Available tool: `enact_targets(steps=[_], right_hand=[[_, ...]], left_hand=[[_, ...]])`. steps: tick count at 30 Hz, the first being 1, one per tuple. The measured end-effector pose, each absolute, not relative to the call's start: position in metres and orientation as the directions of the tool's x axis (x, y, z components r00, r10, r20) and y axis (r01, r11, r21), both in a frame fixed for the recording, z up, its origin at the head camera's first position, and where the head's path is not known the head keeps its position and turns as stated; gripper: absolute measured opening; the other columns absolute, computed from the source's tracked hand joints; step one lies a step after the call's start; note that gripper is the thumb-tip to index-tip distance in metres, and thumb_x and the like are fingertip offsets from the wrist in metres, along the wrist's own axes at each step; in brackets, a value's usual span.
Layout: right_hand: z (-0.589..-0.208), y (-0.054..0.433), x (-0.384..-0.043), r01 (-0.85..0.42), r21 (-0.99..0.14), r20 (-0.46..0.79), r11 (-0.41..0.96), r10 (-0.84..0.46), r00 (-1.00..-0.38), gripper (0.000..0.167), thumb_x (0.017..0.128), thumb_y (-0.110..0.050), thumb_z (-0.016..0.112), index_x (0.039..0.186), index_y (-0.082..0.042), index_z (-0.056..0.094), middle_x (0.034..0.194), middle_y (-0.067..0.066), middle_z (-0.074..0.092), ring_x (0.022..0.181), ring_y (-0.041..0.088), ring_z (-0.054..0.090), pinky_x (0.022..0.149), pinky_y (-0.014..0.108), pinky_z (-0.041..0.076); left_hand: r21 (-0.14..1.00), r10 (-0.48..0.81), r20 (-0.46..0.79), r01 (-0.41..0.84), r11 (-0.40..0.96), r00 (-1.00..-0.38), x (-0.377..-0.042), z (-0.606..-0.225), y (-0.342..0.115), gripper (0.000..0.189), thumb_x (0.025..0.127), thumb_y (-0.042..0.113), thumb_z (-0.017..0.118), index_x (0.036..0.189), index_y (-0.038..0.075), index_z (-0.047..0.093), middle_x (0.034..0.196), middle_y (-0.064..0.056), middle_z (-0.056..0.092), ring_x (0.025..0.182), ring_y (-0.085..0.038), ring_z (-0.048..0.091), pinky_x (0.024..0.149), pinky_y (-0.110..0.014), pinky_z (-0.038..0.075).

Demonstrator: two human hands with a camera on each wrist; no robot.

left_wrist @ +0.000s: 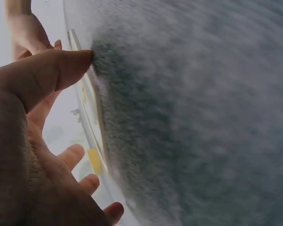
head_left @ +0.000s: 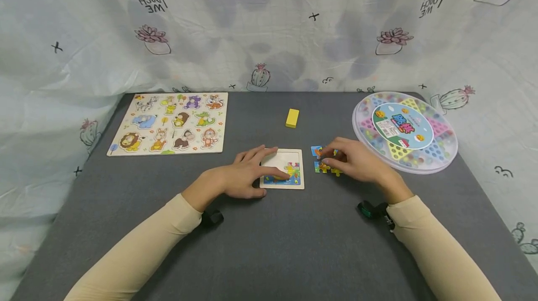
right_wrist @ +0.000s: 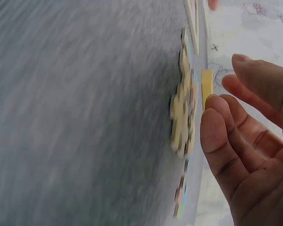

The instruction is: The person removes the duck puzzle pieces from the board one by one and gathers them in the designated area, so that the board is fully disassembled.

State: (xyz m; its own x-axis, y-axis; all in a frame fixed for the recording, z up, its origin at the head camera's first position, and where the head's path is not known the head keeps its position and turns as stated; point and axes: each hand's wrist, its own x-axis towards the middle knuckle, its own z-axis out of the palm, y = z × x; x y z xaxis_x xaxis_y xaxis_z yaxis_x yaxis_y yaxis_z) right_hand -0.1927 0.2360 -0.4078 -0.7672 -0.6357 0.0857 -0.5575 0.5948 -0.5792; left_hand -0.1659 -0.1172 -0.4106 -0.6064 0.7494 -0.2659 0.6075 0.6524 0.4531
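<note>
My left hand (head_left: 245, 175) rests with spread fingers on a small wooden puzzle board (head_left: 296, 185). One of its fingers lies over the pieces fitted along the board's lower right; the hand hides much of the board's left part. To the board's right, my right hand (head_left: 357, 158) hovers at a group of loose jigsaw pieces (head_left: 317, 167), fingers bent loosely and thumb apart. No piece shows between its fingertips in the right wrist view, where the jigsaw pieces (right_wrist: 181, 117) appear edge-on beside the hand (right_wrist: 254, 141).
A yellow block (head_left: 292, 118) lies behind the puzzle board. At the back left is a wooden animal puzzle (head_left: 168, 124). A round game box with a clear lid (head_left: 403, 132) sits at the right, close behind my right hand. A patterned cloth (head_left: 269, 25) hangs behind the grey table.
</note>
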Motion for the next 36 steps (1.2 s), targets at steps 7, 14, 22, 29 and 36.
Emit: enact_targets(steps=[7,14,22,29,36], right_hand=[[-0.406,0.219,-0.196,-0.562,-0.622,0.088,0.544,-0.665,-0.741,0.019,0.099,-0.015,0.071,0.117,-0.008,0.072,0.106,-0.001,0.066,0.08,0.014,0.063,0.069,0.03,0.053],[-0.407,0.2,-0.2,-0.573,-0.63,0.097,0.524,-0.679,-0.728,0.019,0.099,-0.016,0.071,0.116,-0.008,0.073,0.104,-0.001,0.066,0.081,0.016,0.061,0.071,0.032,0.052],[-0.408,0.185,-0.203,-0.598,-0.64,0.103,0.482,-0.718,-0.689,0.022,0.096,-0.009,0.073,0.119,-0.006,0.071,0.109,0.006,0.069,0.091,0.014,0.064,0.081,0.041,0.057],[-0.41,0.173,-0.206,-0.604,-0.638,0.091,0.477,-0.733,-0.675,0.018,0.099,-0.013,0.071,0.116,-0.01,0.073,0.105,-0.002,0.069,0.086,0.013,0.062,0.078,0.038,0.054],[-0.415,0.161,-0.205,-0.532,-0.676,-0.022,0.511,-0.735,-0.678,0.018,0.102,-0.014,0.065,0.12,-0.013,0.072,0.112,-0.003,0.071,0.096,0.013,0.066,0.085,0.035,0.054]], left_hand=[[0.463,0.749,-0.323,0.594,0.658,-0.578,-0.171,-0.407,-0.108,0.064,0.1,0.028,0.063,0.153,0.056,0.039,0.174,-0.003,-0.004,0.159,-0.036,-0.008,0.12,-0.067,0.009],[0.496,0.746,-0.364,0.562,0.662,-0.558,-0.173,-0.405,-0.102,0.061,0.101,0.022,0.058,0.152,0.054,0.043,0.173,-0.006,-0.009,0.157,-0.039,-0.013,0.122,-0.066,0.006],[0.487,0.744,-0.388,0.564,0.667,-0.544,-0.175,-0.406,-0.099,0.06,0.103,0.024,0.055,0.152,0.056,0.04,0.173,-0.006,-0.012,0.157,-0.037,-0.018,0.122,-0.065,0.003],[0.478,0.74,-0.391,0.567,0.671,-0.547,-0.176,-0.406,-0.1,0.061,0.103,0.024,0.055,0.152,0.058,0.038,0.173,-0.004,-0.014,0.157,-0.036,-0.018,0.122,-0.065,0.003],[0.467,0.733,-0.403,0.566,0.68,-0.548,-0.172,-0.408,-0.102,0.06,0.103,0.025,0.055,0.151,0.058,0.041,0.173,-0.006,-0.011,0.157,-0.038,-0.016,0.121,-0.068,0.006]])
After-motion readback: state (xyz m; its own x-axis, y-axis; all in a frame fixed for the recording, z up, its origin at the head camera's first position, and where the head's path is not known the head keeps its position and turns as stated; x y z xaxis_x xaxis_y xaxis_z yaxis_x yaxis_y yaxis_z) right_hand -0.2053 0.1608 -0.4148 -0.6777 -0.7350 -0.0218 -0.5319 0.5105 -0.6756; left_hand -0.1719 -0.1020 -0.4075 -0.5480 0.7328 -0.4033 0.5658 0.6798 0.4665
